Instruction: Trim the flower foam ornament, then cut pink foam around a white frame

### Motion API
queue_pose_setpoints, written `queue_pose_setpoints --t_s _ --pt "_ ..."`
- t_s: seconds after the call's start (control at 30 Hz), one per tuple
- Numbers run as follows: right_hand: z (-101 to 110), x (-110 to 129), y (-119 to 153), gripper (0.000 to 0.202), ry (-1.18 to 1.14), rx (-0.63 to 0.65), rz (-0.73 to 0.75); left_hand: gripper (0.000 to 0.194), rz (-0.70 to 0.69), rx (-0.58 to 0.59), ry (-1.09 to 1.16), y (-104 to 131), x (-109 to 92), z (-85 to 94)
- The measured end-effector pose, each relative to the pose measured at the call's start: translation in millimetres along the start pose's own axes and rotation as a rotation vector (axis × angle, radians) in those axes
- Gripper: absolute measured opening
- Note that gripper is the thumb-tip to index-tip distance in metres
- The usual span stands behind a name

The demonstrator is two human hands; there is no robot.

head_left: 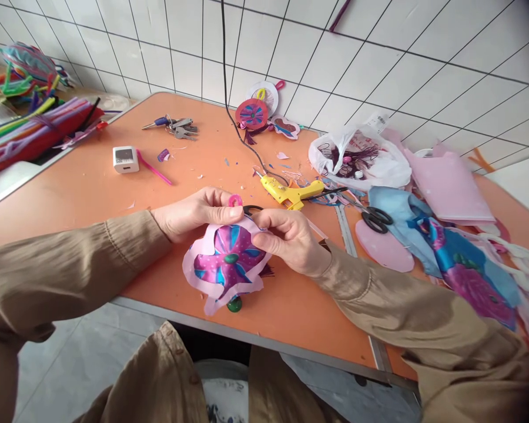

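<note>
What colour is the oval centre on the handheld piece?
The oval centre is green, best seen in the head view.

Left fingers (228, 215), right fingers (268, 242) pinch pink-edged ornament (224, 265) over orange table (321, 323).

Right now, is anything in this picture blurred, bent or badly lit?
In the head view: light looks soft and even, with faint shadows on the orange tabletop; the held pink-edged ornament and yellow glue gun look fairly clear; the tiled wall's lines slant and splay, perhaps from a wide lens; the far right edge darkens and softens, blurring the right sleeve there.
</note>
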State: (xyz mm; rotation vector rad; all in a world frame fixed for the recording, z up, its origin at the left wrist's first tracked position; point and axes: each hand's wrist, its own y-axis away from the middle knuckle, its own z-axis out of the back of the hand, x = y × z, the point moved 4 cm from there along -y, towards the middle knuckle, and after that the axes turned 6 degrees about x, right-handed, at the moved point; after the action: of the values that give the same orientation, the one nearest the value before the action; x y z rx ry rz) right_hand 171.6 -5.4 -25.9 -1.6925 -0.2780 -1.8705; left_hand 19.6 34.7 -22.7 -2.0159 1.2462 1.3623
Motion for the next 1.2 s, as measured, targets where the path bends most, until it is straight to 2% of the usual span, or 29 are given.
queue_pose_setpoints --t_s 0.1,0.27,0.5,0.7,0.87,0.97,1.1,1.2 --pt "1 -2 1 0.042 0.020 -0.002 -0.018 0.041 0.017 -0.035 0.010 -1 0 2.5" --pt "0 -3 -1 0.037 -0.034 0.012 -0.022 0.043 0.043 -0.031 0.069 -2 3 2.4" --pt "1 -10 -1 0.023 -0.195 -0.057 -0.147 0.041 0.052 0.000 0.125 -3 5 -5.8" --pt "0 -8 1 0.031 -0.151 -0.040 -0.105 0.043 0.075 -0.022 0.107 -2 4 -5.2" --pt "-1 -8 2 0.035 -0.125 0.046 -0.077 0.047 0.059 -0.076 0.038 -2 2 -1.1" --pt "1 -7 2 0.040 -0.073 -0.014 -0.065 0.046 0.088 -0.058 -0.040 -2 2 -2.3" --pt "-2 -1 0 0.028 0.035 -0.070 -0.041 0.049 0.116 -0.036 -0.170 0 1 -3.5" --pt "-2 2 -1 0.028 0.052 -0.143 -0.020 0.050 0.098 -0.029 -0.234 1 -3 -2.3"
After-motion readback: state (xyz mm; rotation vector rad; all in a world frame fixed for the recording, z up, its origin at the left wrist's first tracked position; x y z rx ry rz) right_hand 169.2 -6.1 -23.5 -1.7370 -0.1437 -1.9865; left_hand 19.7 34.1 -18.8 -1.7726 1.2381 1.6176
